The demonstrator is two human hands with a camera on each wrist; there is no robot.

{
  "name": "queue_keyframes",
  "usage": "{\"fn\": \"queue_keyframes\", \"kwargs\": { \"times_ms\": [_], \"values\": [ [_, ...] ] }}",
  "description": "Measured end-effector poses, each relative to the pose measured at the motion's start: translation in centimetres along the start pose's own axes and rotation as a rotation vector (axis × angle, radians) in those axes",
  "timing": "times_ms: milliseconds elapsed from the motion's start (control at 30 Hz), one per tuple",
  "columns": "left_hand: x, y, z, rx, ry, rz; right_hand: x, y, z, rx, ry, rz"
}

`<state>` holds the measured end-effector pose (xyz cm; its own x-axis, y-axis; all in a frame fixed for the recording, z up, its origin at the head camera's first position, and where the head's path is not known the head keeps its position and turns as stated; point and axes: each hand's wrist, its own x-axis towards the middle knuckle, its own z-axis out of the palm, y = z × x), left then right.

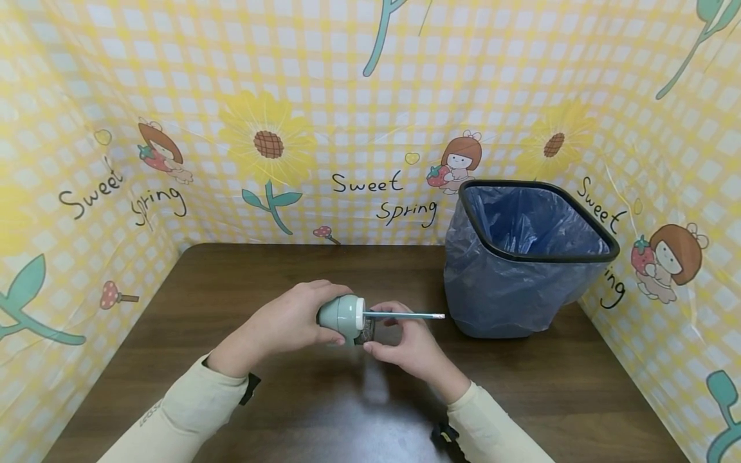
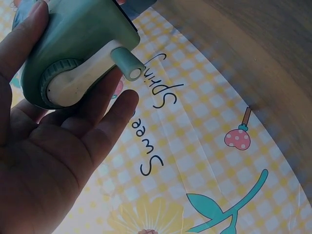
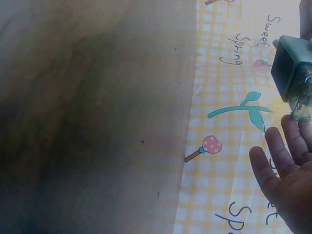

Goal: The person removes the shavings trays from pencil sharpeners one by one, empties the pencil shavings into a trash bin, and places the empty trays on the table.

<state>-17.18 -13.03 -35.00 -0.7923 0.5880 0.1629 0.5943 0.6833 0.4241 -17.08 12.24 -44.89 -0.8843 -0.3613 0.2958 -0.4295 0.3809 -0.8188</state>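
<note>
My left hand (image 1: 289,321) grips a pale green crank pencil sharpener (image 1: 337,315), tilted on its side above the table. A blue-green pencil (image 1: 405,315) sticks out of its white collar, pointing right. In the left wrist view, the cream crank (image 2: 83,80) with its green knob shows beside the palm. My right hand (image 1: 411,347) pinches the clear shavings drawer (image 1: 366,331), which juts from the sharpener's body. Dark shavings show through the drawer. In the right wrist view, fingertips meet the drawer (image 3: 303,100), partly cut off by the frame edge.
A trash bin (image 1: 527,296) with a black rim and a bluish plastic liner stands at the right back of the brown wooden table (image 1: 249,270). Yellow checked cloth (image 1: 347,128) with printed flowers and lettering hangs around the table's back and sides.
</note>
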Motion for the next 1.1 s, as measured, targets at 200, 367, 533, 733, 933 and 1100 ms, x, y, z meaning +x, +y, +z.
{"fn": "queue_keyframes", "kwargs": {
  "times_ms": [200, 367, 533, 733, 933, 1100],
  "values": [
    [-0.03, 0.07, -0.10, 0.003, 0.006, 0.000, -0.09, -0.18, -0.11, 0.000, 0.010, 0.002],
    [-0.05, 0.02, -0.14, 0.001, 0.008, 0.000, -0.02, -0.12, -0.14, 0.002, 0.014, -0.009],
    [-0.05, -0.04, -0.12, -0.004, 0.003, -0.005, -0.03, -0.01, -0.14, 0.011, 0.010, -0.009],
    [-0.12, -0.06, -0.15, -0.013, 0.000, -0.011, -0.10, -0.23, -0.21, 0.014, 0.013, -0.007],
    [-0.10, -0.07, -0.14, -0.014, -0.001, -0.016, -0.15, -0.26, -0.23, 0.009, 0.020, -0.012],
    [-0.12, -0.16, -0.07, -0.016, 0.002, -0.015, -0.19, -0.10, -0.23, 0.010, 0.025, -0.012]
  ]
}}
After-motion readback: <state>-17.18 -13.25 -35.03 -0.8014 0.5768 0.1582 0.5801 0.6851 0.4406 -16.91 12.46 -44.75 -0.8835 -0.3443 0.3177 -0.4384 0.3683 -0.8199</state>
